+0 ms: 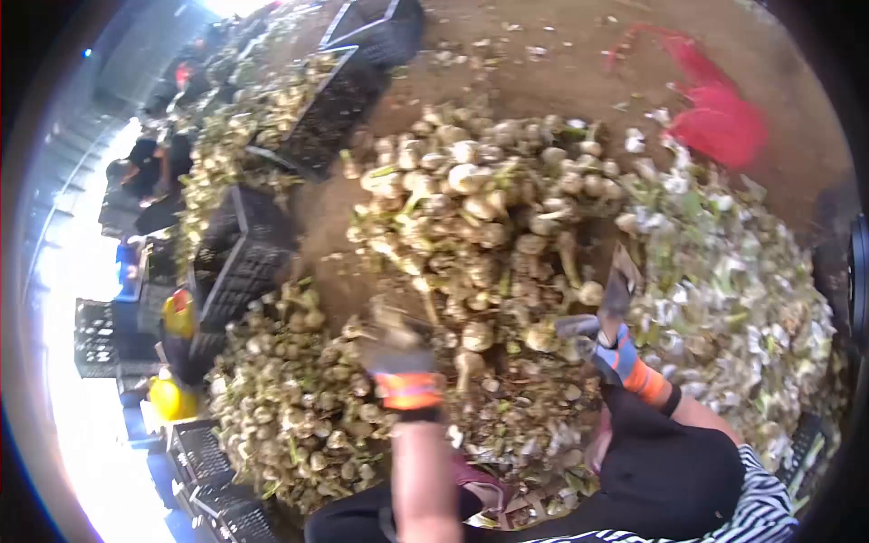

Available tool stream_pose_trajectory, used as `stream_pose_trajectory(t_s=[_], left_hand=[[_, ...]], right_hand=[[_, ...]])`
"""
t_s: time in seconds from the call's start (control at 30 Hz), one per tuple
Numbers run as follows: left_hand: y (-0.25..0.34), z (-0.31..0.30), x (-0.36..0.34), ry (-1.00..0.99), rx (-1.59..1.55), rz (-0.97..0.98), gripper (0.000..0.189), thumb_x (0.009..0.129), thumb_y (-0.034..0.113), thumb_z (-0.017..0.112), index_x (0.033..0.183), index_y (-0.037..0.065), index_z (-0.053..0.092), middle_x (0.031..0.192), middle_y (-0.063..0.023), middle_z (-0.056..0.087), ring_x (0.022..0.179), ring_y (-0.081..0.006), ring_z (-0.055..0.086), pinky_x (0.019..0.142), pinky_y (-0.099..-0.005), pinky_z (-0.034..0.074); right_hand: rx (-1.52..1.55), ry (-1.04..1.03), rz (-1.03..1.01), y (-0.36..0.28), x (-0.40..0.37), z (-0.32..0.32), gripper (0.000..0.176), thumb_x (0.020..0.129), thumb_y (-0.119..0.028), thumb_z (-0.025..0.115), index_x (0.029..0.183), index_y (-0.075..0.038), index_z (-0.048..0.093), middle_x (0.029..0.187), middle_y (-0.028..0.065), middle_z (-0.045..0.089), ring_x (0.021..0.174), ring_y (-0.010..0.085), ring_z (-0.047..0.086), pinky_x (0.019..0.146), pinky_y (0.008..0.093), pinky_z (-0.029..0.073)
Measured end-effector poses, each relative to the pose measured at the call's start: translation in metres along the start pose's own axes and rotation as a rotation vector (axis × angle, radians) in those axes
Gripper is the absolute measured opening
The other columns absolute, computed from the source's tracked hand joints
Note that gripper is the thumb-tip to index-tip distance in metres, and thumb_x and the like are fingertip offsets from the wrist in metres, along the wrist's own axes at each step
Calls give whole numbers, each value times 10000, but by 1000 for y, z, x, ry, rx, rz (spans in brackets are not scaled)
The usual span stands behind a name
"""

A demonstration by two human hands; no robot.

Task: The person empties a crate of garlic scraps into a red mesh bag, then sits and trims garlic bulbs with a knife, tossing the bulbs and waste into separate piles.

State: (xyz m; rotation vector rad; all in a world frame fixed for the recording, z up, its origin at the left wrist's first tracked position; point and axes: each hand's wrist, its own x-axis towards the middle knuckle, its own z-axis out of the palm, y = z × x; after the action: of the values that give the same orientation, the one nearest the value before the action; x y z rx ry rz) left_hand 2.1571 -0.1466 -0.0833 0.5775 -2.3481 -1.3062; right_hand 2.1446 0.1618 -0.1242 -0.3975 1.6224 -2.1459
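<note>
My left hand [398, 348], in a glove with an orange cuff, is smeared by motion at the lower middle, between two heaps of bulbs; its fingers and anything in them cannot be made out. My right hand [617, 353], in a grey-blue and orange glove, is closed around a metal cutting tool [618, 285] that looks like shears, its parts spread apart. Ahead of both hands lies a large pile of garlic bulbs with stems [480, 199]. Between my legs are loose bulbs and trimmings [520, 407].
Another garlic heap [290, 398] lies at the left. White and green trimmings [724, 271] cover the right side. Black crates [240, 262] line the left, with more garlic beyond. A red mesh bag [720, 122] lies at the upper right. Other people [145, 176] are at the far left.
</note>
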Motion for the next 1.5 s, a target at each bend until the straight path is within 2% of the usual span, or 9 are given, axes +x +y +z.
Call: stream_pose_trajectory(t_s=[0.13,0.23,0.3,0.4,0.5,0.8,0.97,1.2,1.5], left_hand=[[27,-66,130,118,268,239,380,913,275,403,1124,-22,510,1093,-178,569,1018,-286,536,935,-442,402],[22,-20,151,138,-1040,-162,258,833,291,558,929,59,614,811,-39,593,767,-185,571,675,-296,482],[27,70,94,-32,-422,-249,133,803,95,539,874,26,628,865,-57,620,793,-203,590,706,-301,465],[10,185,8,-733,238,623,316,778,94,547,1091,119,581,1023,-138,610,923,-328,586,810,-367,470],[1,237,-29,-1025,745,240,616,702,138,575,1289,180,392,1306,-169,410,1032,-352,537,845,-407,463],[-67,167,-42,-717,358,-279,439,645,332,700,992,95,572,1071,-155,575,922,-305,583,788,-363,470],[4,188,9,-246,304,368,476,662,218,678,1105,116,537,1070,-164,550,914,-313,574,769,-383,476],[-5,161,-32,-928,930,136,775,654,237,709,1327,304,330,1340,-239,323,1061,-354,529,861,-393,469],[1,117,-26,-345,482,285,457,702,201,606,1153,144,553,1271,-206,434,1023,-333,556,821,-348,485]], right_hand=[[86,317,18,17,-22,-36,290,864,-130,549,1091,52,552,1046,68,603,877,95,568,740,195,438],[294,459,-6,21,-18,-41,270,859,-102,551,1082,49,560,971,51,618,800,64,565,707,191,447],[279,543,22,24,-18,-40,249,846,-98,571,1046,50,577,959,61,624,826,98,577,748,218,457],[406,566,31,29,-25,-34,223,840,-95,584,1012,46,597,960,75,630,839,125,589,769,242,463],[282,515,65,39,-39,-35,208,834,-88,592,1003,33,606,963,73,630,840,126,590,771,246,465],[313,639,123,58,-53,-47,210,835,-88,591,1018,15,602,986,85,630,879,145,593,778,265,469],[321,545,80,61,-53,-41,203,831,-84,582,1000,28,602,972,86,634,849,136,594,773,259,468],[350,535,81,51,-54,-46,239,839,-93,591,1050,17,583,970,64,630,871,121,585,782,255,467],[297,517,96,80,-61,-49,300,842,-145,599,1074,43,566,1036,119,617,912,161,596,804,259,469]])
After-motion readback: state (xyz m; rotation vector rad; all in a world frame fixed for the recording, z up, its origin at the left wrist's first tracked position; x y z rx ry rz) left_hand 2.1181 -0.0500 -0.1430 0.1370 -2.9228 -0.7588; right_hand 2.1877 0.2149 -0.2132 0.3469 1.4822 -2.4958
